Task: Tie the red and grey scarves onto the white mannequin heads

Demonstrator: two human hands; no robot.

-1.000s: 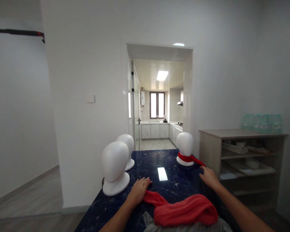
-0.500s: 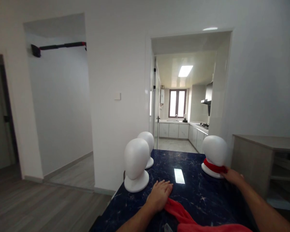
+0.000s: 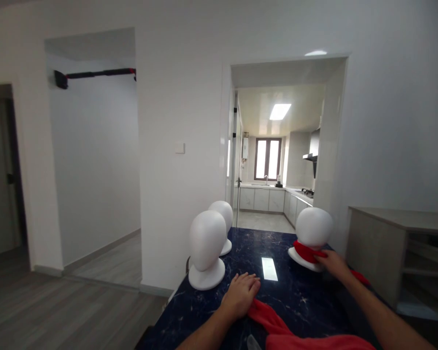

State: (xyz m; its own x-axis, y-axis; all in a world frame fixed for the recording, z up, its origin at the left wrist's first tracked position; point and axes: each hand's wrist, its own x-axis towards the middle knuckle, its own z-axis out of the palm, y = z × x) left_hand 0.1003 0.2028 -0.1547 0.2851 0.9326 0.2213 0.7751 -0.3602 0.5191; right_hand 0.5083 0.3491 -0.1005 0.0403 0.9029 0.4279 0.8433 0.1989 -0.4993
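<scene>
On the right side of the dark blue marbled table (image 3: 295, 306) stands a white mannequin head (image 3: 314, 227), leaning slightly, with a red scarf (image 3: 305, 252) around its neck. My right hand (image 3: 332, 262) grips the scarf at the neck's right side, and more red fabric (image 3: 359, 278) shows beyond that wrist. My left hand (image 3: 243, 291) lies flat on the table, fingers stretched out. Beside its wrist, red cloth (image 3: 270, 318) spreads toward the table's near edge; whether the hand presses on it I cannot tell.
Two bare white mannequin heads stand at the table's left edge, one nearer (image 3: 207, 243) and one behind (image 3: 222, 216). A grey shelf unit (image 3: 375, 243) is to the right of the table. Past the far edge, a doorway opens onto a kitchen with a sink and counters (image 3: 263, 198).
The right mannequin head and my right hand have shifted left, and the head leans more. Red fabric now shows beyond my right wrist. My left hand has stayed in place.
</scene>
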